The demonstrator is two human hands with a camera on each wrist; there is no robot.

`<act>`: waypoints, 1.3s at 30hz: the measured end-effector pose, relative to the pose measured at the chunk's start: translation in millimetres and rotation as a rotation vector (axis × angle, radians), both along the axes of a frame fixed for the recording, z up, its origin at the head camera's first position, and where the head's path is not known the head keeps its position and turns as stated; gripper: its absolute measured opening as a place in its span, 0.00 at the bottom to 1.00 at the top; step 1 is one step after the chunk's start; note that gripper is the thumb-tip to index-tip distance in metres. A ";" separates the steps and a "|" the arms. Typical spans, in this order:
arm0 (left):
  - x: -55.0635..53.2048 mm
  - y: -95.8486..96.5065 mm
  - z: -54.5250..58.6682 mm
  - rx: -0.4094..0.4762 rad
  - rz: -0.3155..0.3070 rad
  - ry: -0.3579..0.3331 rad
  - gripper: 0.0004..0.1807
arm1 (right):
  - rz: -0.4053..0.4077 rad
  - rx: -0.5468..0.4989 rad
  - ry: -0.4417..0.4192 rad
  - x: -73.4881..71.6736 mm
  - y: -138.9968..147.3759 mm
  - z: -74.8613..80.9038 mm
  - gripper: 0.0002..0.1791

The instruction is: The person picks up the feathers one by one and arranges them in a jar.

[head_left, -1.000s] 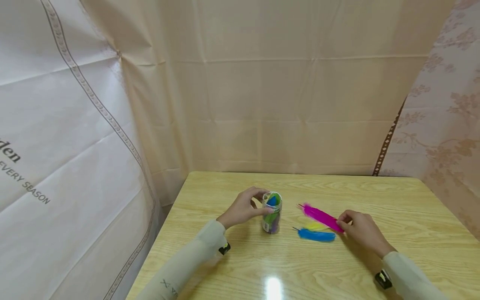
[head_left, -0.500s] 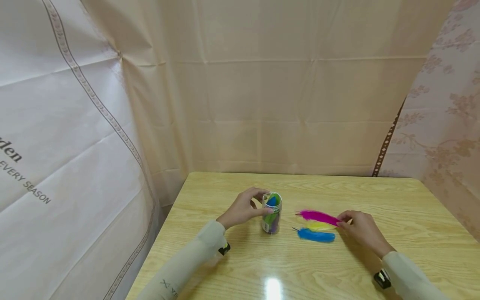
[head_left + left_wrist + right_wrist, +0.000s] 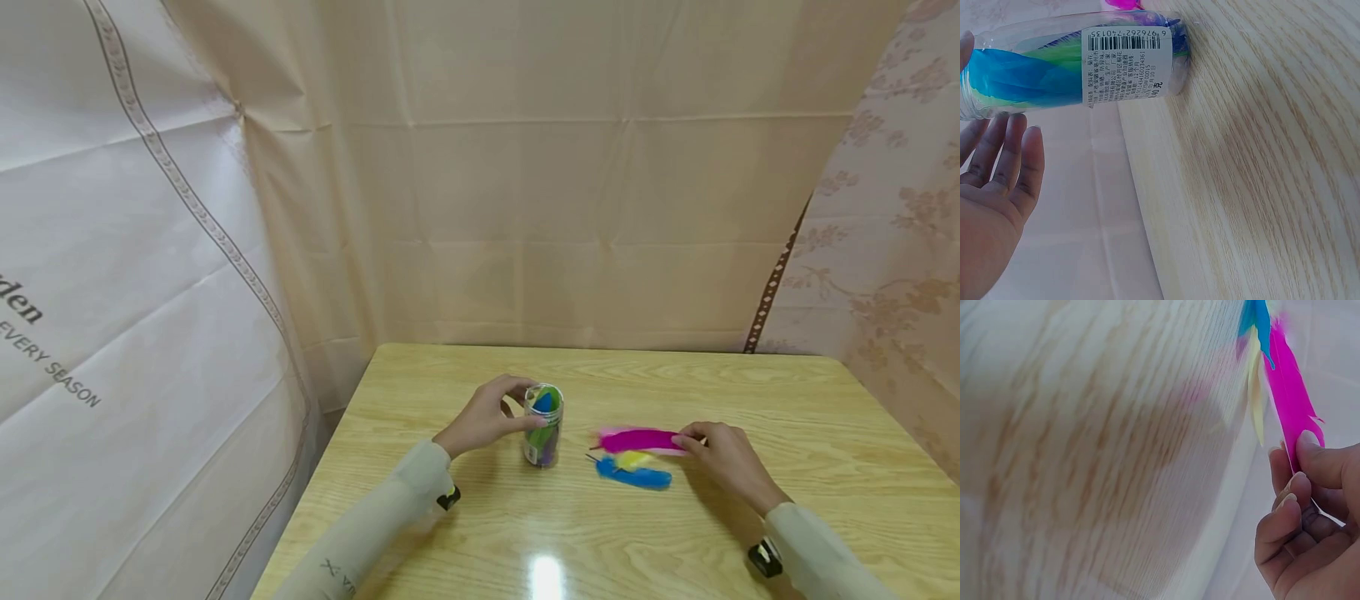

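A clear jar (image 3: 542, 446) stands upright on the table, with green, blue and purple feathers inside and a barcode label (image 3: 1125, 62) on its side. My left hand (image 3: 491, 417) grips it near the rim, thumb on the near side and fingers behind. To the right, my right hand (image 3: 723, 458) pinches one end of a magenta feather (image 3: 641, 440) between thumb and fingers; its other end points toward the jar. A blue feather (image 3: 633, 476) and a yellow feather (image 3: 633, 458) lie just in front of it, the yellow one partly covered.
The wood-grain table (image 3: 420, 550) has its far edge against a hanging beige cloth (image 3: 517, 208). A white printed cloth (image 3: 150, 375) hangs at the left, and a floral cloth (image 3: 885, 250) at the right.
The magenta feather's far end has swung toward me, from a slant to nearly level beside the yellow and blue feathers. The blue feather has shifted very slightly. My left hand and the jar stay put.
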State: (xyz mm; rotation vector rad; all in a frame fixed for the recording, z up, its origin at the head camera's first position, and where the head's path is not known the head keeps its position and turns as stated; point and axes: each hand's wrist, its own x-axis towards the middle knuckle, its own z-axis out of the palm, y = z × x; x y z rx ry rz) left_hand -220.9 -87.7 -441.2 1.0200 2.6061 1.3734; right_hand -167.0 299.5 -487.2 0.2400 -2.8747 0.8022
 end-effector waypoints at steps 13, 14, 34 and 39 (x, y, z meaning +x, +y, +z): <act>-0.2 -0.1 0.9 -0.002 0.001 -0.014 0.32 | 0.026 -0.019 0.032 -1.3 0.8 2.7 0.07; -0.4 -0.1 0.8 0.000 0.000 -0.015 0.32 | 0.029 -0.027 0.026 -1.1 0.8 3.1 0.08; -1.7 -0.8 -0.6 0.002 0.001 -0.016 0.32 | 0.010 -0.016 0.194 -0.8 13.2 23.1 0.09; -1.2 -0.3 -0.9 0.009 -0.002 -0.015 0.32 | -0.022 -0.043 0.203 -1.5 12.7 26.9 0.13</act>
